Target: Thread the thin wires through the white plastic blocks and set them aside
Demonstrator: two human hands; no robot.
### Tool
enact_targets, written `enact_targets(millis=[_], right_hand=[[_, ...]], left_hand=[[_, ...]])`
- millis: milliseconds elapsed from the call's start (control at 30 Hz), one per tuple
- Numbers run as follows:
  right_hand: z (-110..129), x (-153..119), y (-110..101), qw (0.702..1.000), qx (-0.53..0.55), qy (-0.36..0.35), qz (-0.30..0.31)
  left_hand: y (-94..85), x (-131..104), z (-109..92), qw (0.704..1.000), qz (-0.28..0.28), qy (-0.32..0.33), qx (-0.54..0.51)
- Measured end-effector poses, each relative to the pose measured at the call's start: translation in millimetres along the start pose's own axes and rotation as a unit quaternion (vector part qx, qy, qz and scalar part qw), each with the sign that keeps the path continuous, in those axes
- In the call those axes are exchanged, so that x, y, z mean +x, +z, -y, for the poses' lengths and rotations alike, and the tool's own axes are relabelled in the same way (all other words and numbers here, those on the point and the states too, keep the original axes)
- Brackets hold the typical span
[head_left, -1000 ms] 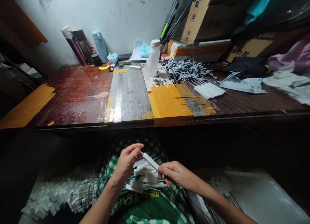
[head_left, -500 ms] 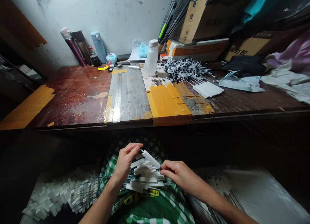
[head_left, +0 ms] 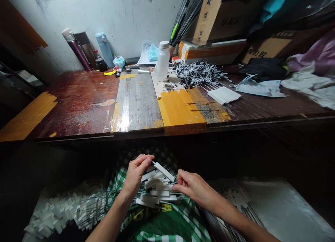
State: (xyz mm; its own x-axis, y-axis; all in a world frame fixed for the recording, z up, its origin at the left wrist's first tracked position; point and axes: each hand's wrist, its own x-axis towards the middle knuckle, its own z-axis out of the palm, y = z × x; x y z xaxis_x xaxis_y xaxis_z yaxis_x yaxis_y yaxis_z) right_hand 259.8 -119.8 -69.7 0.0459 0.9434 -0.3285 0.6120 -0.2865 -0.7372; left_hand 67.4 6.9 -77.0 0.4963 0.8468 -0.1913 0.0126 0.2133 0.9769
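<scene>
My left hand [head_left: 140, 168] pinches the thin pale stem at the upper end of a long white block [head_left: 164, 171]. The block slants down to the right above my lap. Beside its lower end is my right hand [head_left: 187, 182], thumb and fingers closed and a small gap from the block. Whether anything thin sits in those fingers cannot be made out. Under both hands, several similar white blocks [head_left: 149, 199] with thin dark rods lie heaped on a green checked apron [head_left: 154, 222].
Piles of white blocks [head_left: 52, 214] lie at my lower left, and dark rods [head_left: 248, 210] at my lower right. The table [head_left: 83, 105] ahead bears a steel ruler [head_left: 126, 109], a white bottle [head_left: 163, 62], a heap of black-and-white sticks [head_left: 200, 74] and a face mask [head_left: 261, 88].
My right hand has shifted slightly up and right, off the block's lower end. My left hand keeps its pinch, and the block has hardly moved.
</scene>
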Motion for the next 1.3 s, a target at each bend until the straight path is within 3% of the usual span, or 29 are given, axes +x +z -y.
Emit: enact_targets(millis=[500,567,667,767,867,1000,1300], right_hand=[[9,-6,14,0.979,-0.191,-0.009,-0.069],[10,-6,14,0.983,-0.171,-0.004,-0.065],[13,-8,7,0.997,-0.055,-0.047,-0.012],[16,-9,-2,0.994,0.03,-0.089,0.05],[17,-11,-7,0.994,0.032,-0.073,0.075],[14,-11,-4,0.996,0.007,-0.06,0.061],[7,-7,3,1.0,-0.01,-0.024,0.017]], left_hand=[[4.5,-4,-4,0.999,-0.016,0.013,0.041],[5.9,-5,-5,0.998,-0.03,0.023,0.056],[5.4,-6,-5,0.995,-0.046,0.039,0.073],[3.0,-3,-3,0.999,-0.026,0.015,0.042],[0.9,0,0,1.0,-0.01,-0.013,-0.008],[-0.3,2,1,0.999,-0.033,-0.018,-0.025],[1.0,-1,-4,1.0,-0.021,-0.008,-0.005]])
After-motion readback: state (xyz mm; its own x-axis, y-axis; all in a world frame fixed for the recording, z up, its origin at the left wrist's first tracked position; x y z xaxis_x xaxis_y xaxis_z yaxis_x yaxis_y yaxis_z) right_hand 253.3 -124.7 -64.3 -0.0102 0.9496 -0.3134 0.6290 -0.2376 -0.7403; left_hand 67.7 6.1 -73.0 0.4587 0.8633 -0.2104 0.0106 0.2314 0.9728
